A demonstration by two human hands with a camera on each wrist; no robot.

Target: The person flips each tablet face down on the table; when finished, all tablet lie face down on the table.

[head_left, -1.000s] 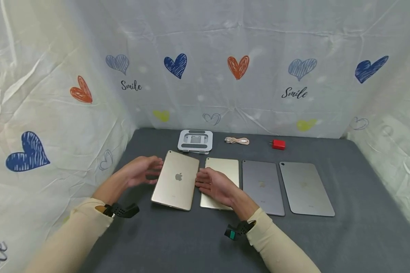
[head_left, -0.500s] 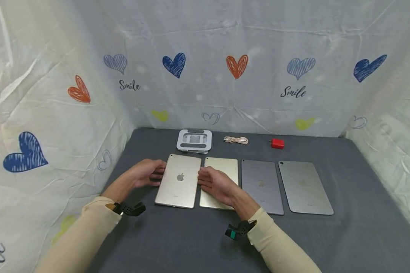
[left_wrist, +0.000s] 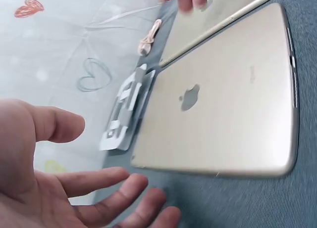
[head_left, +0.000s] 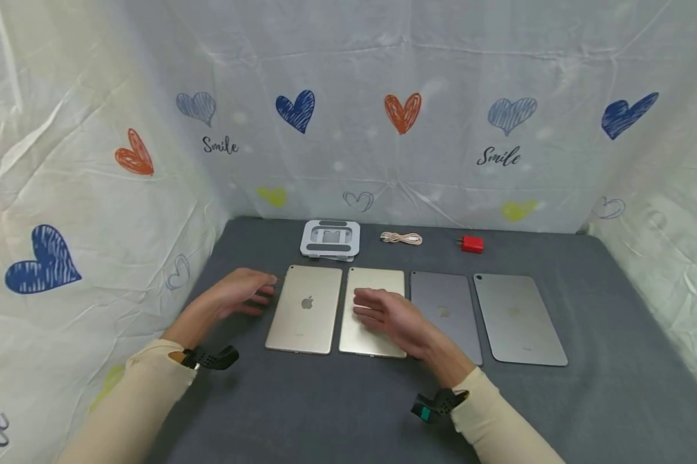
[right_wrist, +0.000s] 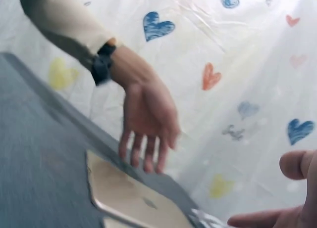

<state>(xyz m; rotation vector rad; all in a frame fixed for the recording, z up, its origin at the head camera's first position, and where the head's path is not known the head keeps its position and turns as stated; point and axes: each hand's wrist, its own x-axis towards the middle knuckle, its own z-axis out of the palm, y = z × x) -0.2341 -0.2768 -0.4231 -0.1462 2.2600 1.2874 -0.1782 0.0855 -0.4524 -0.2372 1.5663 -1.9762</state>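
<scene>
Left hand point(head_left: 241, 293) open, fingers relaxed, just off left edge of flat gold tablet point(head_left: 305, 309). Right hand point(head_left: 391, 316) open, hovering over second gold tablet point(head_left: 372, 283); edges nearly touching.

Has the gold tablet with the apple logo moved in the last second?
Yes. The gold tablet with the apple logo was tilted and lay over the plain gold tablet; now it lies square beside it, edges parallel, and both hands have let go.
</scene>
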